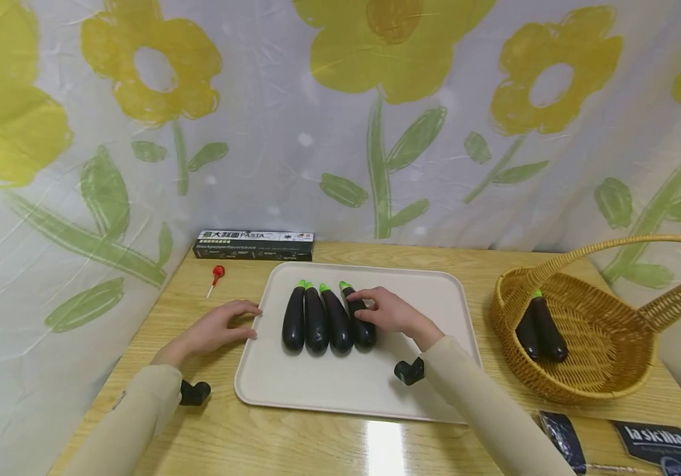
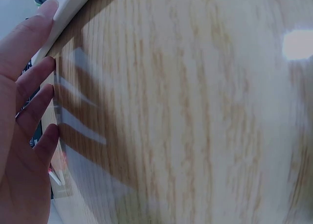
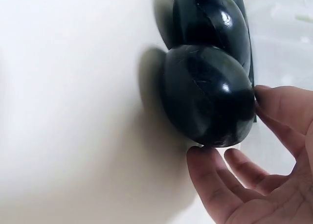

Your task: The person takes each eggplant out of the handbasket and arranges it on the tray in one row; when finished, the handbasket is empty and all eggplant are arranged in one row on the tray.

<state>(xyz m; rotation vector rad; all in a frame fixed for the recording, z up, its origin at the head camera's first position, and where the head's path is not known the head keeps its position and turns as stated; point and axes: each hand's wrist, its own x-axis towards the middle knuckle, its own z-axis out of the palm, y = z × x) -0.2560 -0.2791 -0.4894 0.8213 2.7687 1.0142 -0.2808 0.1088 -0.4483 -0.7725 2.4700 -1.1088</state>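
Observation:
Several dark eggplants (image 1: 317,320) with green stems lie side by side on a cream tray (image 1: 340,390). My right hand (image 1: 385,309) is at the rightmost eggplant (image 1: 365,334), with its fingers bent around the upper part. In the right wrist view, fingertips touch that eggplant (image 3: 210,97) from the top and the side, and it rests against its neighbour. At the tray's left rim is my left hand (image 1: 218,327), holding nothing. Its fingers are loosely bent and the fingertips touch or nearly touch the rim; the left wrist view shows the hand (image 2: 24,101) beside the tray edge (image 2: 73,11).
A wicker basket (image 1: 626,350) with a tall handle stands at the right, two eggplants (image 1: 545,330) inside. A pasta box (image 1: 254,246) lies behind the tray, a red lollipop (image 1: 217,272) at the left. A pasta packet (image 1: 632,443) lies at front right. Flowered cloth (image 1: 269,165) hangs behind.

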